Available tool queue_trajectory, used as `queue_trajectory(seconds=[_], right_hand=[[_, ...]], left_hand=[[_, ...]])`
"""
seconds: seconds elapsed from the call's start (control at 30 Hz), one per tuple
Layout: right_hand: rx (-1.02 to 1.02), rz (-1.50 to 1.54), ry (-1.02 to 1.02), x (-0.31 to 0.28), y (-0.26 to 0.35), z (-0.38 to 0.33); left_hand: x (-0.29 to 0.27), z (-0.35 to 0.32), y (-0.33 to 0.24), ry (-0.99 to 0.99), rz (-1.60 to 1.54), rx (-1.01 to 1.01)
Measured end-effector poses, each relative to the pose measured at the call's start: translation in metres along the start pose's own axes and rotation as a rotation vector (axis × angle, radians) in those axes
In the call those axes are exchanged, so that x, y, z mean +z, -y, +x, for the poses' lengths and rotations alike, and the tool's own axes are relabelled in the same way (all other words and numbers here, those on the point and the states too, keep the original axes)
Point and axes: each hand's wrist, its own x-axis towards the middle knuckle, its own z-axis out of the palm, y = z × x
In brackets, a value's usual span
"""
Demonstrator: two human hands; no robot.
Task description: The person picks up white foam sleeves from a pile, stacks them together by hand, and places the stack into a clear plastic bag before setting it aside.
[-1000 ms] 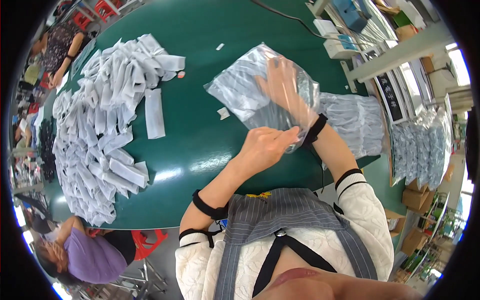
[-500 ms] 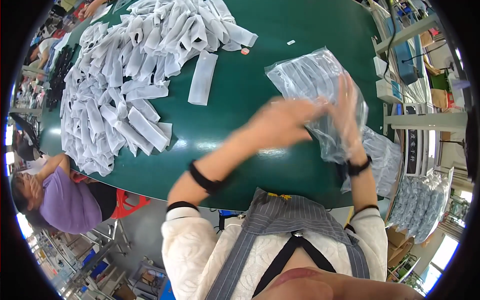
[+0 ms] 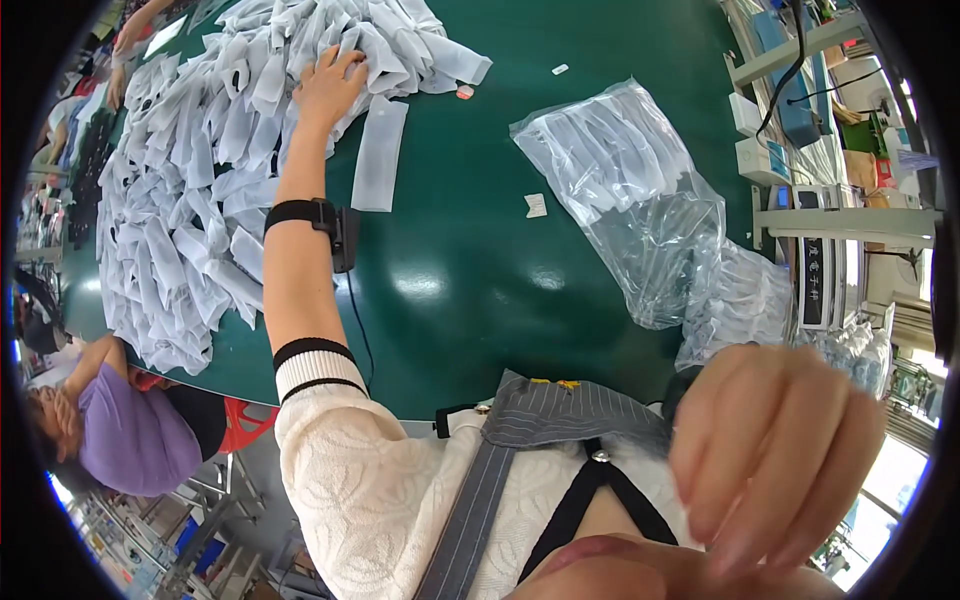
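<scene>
Here the heap of white flat pieces covers the far left part of the green bench, the strips lying loose and overlapping in all directions. The left hand rests palm down on the near edge of that heap, its fingers spread flat and touching the top pieces; whether they pinch one cannot be told. One single white strip lies apart from the heap, just beside the left forearm, which wears a black band with a small device and a thin cord running back toward the body.

The right hand is raised close to the camera at the lower right, blurred, its fingers loosely curled and pointing down, holding nothing that can be seen.

To the right on the bench lies a clear plastic bag filled with pale pieces, and more filled clear bags sit just behind it at the bench edge. A small scrap of paper lies between the bag and the arm. Another person in a purple top is at the lower left, beside the bench.
</scene>
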Motion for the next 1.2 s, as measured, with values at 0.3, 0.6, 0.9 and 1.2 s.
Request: queue_trajectory(seconds=[0.3, 0.6, 0.9, 1.2], right_hand=[[-0.044, 0.316, -0.198, 0.042, -0.018, -0.013], [-0.103, 0.373, -0.095, 0.046, 0.001, -0.05], [-0.141, 0.372, 0.09, 0.029, 0.007, -0.068], [-0.129, 0.331, 0.033, 0.027, 0.018, -0.076]], left_hand=[[-0.026, -0.105, -0.108, 0.119, 0.243, -0.358], [-0.079, -0.191, -0.168, -0.192, -0.135, -0.178], [-0.065, -0.221, -0.212, -0.133, -0.05, 0.233], [-0.021, -0.187, -0.232, -0.089, 0.044, 0.215]])
